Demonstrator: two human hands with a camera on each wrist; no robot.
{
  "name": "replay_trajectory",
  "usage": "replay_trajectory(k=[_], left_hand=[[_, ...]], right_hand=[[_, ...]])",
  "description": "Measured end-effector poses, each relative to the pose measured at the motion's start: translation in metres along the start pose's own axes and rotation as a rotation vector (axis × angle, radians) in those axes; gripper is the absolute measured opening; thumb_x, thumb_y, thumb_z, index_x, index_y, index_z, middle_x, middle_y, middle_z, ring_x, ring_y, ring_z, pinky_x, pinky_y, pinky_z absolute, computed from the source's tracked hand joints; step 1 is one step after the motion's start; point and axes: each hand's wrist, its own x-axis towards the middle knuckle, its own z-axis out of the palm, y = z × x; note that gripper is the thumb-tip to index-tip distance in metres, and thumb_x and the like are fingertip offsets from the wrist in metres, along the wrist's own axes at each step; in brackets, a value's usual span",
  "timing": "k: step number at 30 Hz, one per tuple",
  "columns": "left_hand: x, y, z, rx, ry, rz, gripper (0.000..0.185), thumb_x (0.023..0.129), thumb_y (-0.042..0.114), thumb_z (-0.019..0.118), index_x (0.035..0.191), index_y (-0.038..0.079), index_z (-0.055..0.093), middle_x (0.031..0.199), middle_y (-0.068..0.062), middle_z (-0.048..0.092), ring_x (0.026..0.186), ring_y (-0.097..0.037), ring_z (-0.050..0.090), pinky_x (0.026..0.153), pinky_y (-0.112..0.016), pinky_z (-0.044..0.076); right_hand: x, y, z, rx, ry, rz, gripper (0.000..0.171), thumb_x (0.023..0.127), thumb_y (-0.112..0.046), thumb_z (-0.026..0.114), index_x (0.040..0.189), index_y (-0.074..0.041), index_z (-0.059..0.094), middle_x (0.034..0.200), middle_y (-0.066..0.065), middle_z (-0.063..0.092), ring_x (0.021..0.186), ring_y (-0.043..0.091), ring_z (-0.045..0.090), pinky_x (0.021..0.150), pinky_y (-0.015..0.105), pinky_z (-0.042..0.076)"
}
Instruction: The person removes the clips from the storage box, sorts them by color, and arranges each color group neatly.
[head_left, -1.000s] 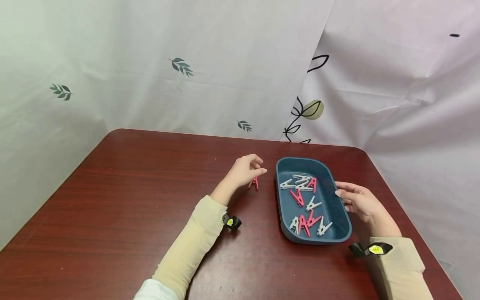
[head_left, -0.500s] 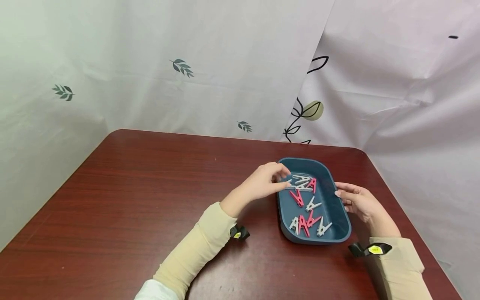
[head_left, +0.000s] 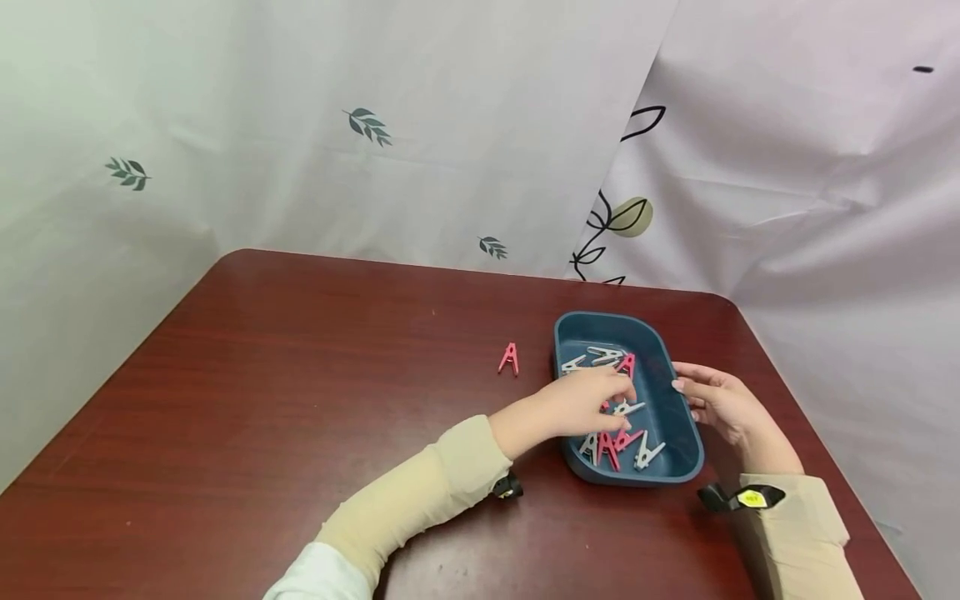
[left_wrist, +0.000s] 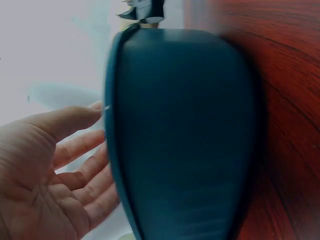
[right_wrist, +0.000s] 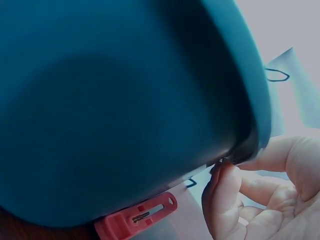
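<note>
A blue plastic tray (head_left: 666,417) holds several white clothespins (head_left: 647,454) and pink clothespins (head_left: 607,452). Over its left half reaches my left hand (head_left: 588,403), palm down with thumb and fingers spread apart, the fingertips close above the clothespins and covering some of them. In the left wrist view nothing shows between that hand's fingers (left_wrist: 82,175), partly hidden behind the tray wall (left_wrist: 185,130). My right hand (head_left: 723,408) pinches the tray's right rim between thumb and fingers; the right wrist view shows this grip at the rim (right_wrist: 257,120).
One pink clothespin (head_left: 509,358) lies alone on the dark red wooden table (head_left: 337,350), left of the tray. A pink clothespin (right_wrist: 135,218) shows large past the tray's edge in the right wrist view. A pale patterned cloth (head_left: 420,167) hangs behind the table.
My left hand has moved right from beside the lone pink clothespin, across the tray's left rim, then nearer me over the clothespins. The right hand and the tray stay in place.
</note>
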Motion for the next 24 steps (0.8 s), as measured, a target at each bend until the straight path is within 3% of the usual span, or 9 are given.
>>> replay_trajectory(k=[8,13,17,24], left_hand=[[0.011,-0.001,0.017,0.16,-0.194,-0.094,0.03,0.085,0.034,0.07,0.111,0.02,0.065,0.102,0.006,0.064,0.088,-0.003,0.055,0.072,-0.016,0.046],[0.018,0.003,0.028,0.309,-0.207,-0.178,0.036,0.081,0.048,0.071,0.108,0.026,0.066,0.1,0.01,0.063,0.088,-0.003,0.057,0.07,-0.023,0.048],[0.02,0.007,0.036,0.397,-0.214,-0.247,0.041,0.071,0.056,0.076,0.102,0.03,0.067,0.097,0.011,0.064,0.085,-0.006,0.058,0.067,-0.028,0.047],[0.021,0.009,0.039,0.421,-0.214,-0.289,0.038,0.062,0.054,0.083,0.088,0.03,0.069,0.092,0.011,0.065,0.082,-0.008,0.059,0.067,-0.03,0.048]], right_hand=[[0.0,0.0,0.002,-0.023,0.034,0.029,0.028,0.095,-0.008,0.056,0.092,-0.033,0.068,0.082,-0.007,0.071,0.068,0.009,0.068,0.057,0.022,0.053],[-0.002,-0.001,0.001,-0.017,0.036,0.032,0.028,0.095,-0.008,0.055,0.092,-0.033,0.069,0.081,-0.007,0.071,0.067,0.009,0.068,0.056,0.022,0.053],[-0.002,-0.002,0.001,-0.013,0.042,0.037,0.028,0.095,-0.009,0.056,0.091,-0.033,0.068,0.081,-0.006,0.071,0.067,0.01,0.068,0.057,0.022,0.053],[-0.001,-0.002,0.002,-0.01,0.031,0.016,0.029,0.095,-0.007,0.056,0.091,-0.032,0.069,0.081,-0.007,0.072,0.067,0.009,0.067,0.056,0.022,0.053]])
